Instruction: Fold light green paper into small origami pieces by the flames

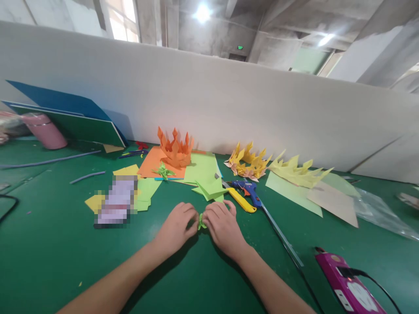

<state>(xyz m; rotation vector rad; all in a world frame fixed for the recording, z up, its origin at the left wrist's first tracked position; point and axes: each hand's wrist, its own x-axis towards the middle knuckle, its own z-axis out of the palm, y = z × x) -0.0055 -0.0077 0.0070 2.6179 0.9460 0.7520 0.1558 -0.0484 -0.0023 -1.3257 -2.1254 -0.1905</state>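
Observation:
My left hand (176,226) and my right hand (222,224) rest close together on the green table (49,253), fingers curled. Between their fingertips they pinch a small folded piece of light green paper (200,222), mostly hidden by the fingers. Just beyond my hands lie folded light green paper pieces (211,189) on larger green sheets (201,168). A small green folded figure (163,171) sits on an orange sheet (152,163).
An orange paper crown (176,150), a yellow-orange one (248,163) and a pale yellow one (299,172) stand by the white partition. A yellow utility knife (242,200), blue glue gun (250,192), metal ruler (281,235), magenta power strip (347,285), pink cup (46,131) and coloured boards (72,120) lie around.

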